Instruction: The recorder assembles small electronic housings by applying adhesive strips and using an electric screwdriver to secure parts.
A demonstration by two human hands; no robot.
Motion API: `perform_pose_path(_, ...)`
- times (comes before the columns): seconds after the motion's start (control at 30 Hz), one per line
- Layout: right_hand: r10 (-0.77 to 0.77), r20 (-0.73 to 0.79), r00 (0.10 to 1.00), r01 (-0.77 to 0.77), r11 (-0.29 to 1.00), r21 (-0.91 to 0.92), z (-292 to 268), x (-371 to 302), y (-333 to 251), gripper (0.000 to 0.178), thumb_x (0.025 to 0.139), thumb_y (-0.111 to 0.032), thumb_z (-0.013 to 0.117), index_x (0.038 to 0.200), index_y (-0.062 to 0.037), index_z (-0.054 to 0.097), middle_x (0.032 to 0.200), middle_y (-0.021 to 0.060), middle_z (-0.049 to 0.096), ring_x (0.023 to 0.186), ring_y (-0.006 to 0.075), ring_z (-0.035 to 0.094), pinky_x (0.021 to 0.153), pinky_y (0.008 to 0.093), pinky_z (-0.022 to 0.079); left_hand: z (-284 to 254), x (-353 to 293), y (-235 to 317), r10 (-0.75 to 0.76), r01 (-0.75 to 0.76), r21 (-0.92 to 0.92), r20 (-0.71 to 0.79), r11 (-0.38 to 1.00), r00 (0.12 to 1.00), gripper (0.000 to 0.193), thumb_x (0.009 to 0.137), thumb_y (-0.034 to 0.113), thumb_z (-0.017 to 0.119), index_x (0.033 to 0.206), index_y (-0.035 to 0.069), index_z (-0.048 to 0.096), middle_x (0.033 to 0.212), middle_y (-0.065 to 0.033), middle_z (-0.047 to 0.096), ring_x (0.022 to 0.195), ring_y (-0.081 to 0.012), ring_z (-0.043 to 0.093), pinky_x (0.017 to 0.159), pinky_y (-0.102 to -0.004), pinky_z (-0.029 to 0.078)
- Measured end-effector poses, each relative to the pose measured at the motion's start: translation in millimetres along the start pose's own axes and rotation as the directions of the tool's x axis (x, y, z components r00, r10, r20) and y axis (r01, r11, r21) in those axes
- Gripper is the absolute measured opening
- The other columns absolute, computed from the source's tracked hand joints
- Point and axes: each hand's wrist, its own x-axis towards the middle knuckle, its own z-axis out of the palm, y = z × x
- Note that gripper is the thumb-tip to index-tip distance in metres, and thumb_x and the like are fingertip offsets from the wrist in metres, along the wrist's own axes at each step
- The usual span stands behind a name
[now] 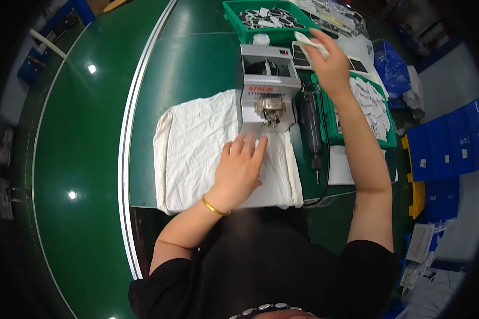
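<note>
My left hand [238,169] lies with fingers stretched out over a white cloth [197,143], its fingertips close to the front of a grey screw feeder [267,87]. It holds nothing that I can see. Raised beyond the feeder's right side, my right hand [331,65] is closed on a white spoon [306,39] with its oval bowl pointing left. A small white round container [261,39] stands behind the feeder. Along the feeder's right side is a dark electric screwdriver [311,125], its bit towards me.
A green crate [246,36] of small white and dark parts stands at the back. Another green crate [393,139], with white pieces, sits at the right under my forearm. Blue bins [442,149] are farther right. A black cable [328,159] runs beside the screwdriver.
</note>
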Motion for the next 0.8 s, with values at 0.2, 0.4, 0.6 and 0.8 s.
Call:
perform_pose_path(0.2, -0.353, 0.298, 0.887, 0.436, 0.853, -0.286, 74.8, 85.9, 49.9, 0.019, 0.088, -0.015, 0.063, 0.103, -0.0087, 0.073, 0.1, 0.0107, 0.067, 0.094, 0.0327, 0.064, 0.083, 0.0413, 0.052, -7.4, 3.6, -16.8, 0.052, -0.047, -0.145, 0.025, 0.988, 0.998, 0.1, 0.055, 0.022, 0.09, 0.14, -0.001, 0.041, 0.129, -0.0185, 0.055, 0.121, -0.0341, 0.05, 0.101, -0.0394, 0.044)
perform_pose_path(0.4, -0.327, 0.571, 0.753, 0.55, 0.789, -0.274, 83.0, 88.9, 50.6, 0.023, 0.088, -0.005, 0.061, 0.107, -0.0094, 0.073, 0.104, 0.0099, 0.066, 0.1, 0.0304, 0.061, 0.087, 0.0382, 0.049, -34.4, -3.6, -28.5, -0.113, 0.02, -0.607, -0.115, 0.794, 0.987, 0.111, 0.056, 0.032, 0.095, 0.145, 0.001, 0.037, 0.131, -0.0169, 0.055, 0.12, -0.0336, 0.054, 0.101, -0.04, 0.046)
perform_pose_path(0.6, -0.237, 0.632, 0.738, 0.511, 0.808, -0.294, 77.2, 85.5, 49.6, 0.042, 0.081, 0.005, 0.058, 0.117, -0.0131, 0.071, 0.114, 0.0084, 0.063, 0.109, 0.0288, 0.057, 0.094, 0.0365, 0.046, -17.9, -10.5, -35.8, -0.196, 0.089, -0.829, -0.026, 0.553, 0.98, 0.117, 0.052, 0.029, 0.098, 0.148, 0.004, 0.035, 0.143, -0.0134, 0.046, 0.133, -0.0271, 0.047, 0.105, -0.0407, 0.044)
perform_pose_path(0.8, -0.203, 0.621, 0.757, 0.521, 0.761, -0.386, 76.9, 77.7, 47.1, 0.036, 0.09, -0.002, 0.056, 0.116, -0.0208, 0.072, 0.115, 0.0057, 0.061, 0.111, 0.0264, 0.053, 0.098, 0.0377, 0.041, -14.3, -10.1, -31.1, -0.183, 0.084, -0.913, 0.011, 0.398, 0.983, 0.122, 0.051, 0.024, 0.099, 0.15, 0.005, 0.029, 0.143, -0.0139, 0.045, 0.134, -0.0272, 0.045, 0.109, -0.0415, 0.041)
